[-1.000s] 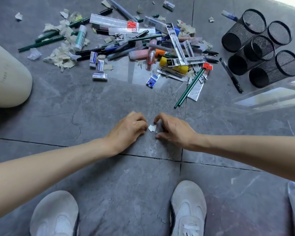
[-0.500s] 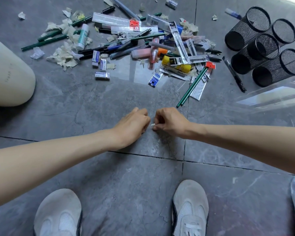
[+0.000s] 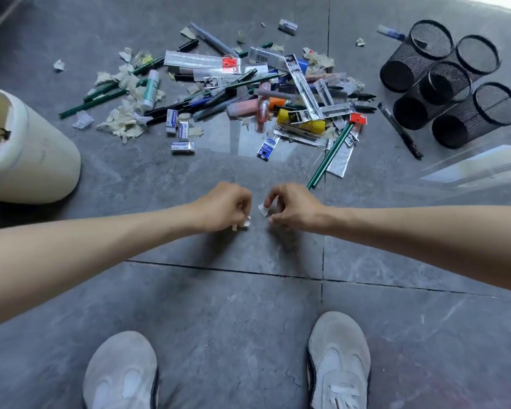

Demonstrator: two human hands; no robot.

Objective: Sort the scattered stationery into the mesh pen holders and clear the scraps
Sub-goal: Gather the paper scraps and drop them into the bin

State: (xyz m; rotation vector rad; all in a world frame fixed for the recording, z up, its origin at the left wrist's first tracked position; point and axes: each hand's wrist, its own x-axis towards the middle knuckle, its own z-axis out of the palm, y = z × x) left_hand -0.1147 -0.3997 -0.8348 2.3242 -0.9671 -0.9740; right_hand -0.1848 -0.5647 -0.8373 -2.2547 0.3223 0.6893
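- Pinching scraps is the step in hand. My left hand is curled and nips a pale scrap that pokes out below its fingertips. My right hand nips a white scrap between thumb and forefinger.
- Both scraps hang low over the grey tiled floor, near each other but apart, and well short of the stationery pile.
- I judge these bits to be almost weightless, limp and easy to tear or drop. A fingertip pinch across the middle of each should serve better than an edge hold.
- The cream bin sits at the left with ragged paper showing at its mouth. It looks the likely place for them.
- More torn paper, crumpled and soft-edged, lies heaped at the pile's left side.
- The pile itself is stiff, slick goods: glossy plastic sleeves, round pens, boxy erasers and a pair of green pencils at its near edge. I would take the long items mid-barrel.
- Four black mesh pen holders lie on their sides at the right, cylinders touching. They look light and apt to roll.
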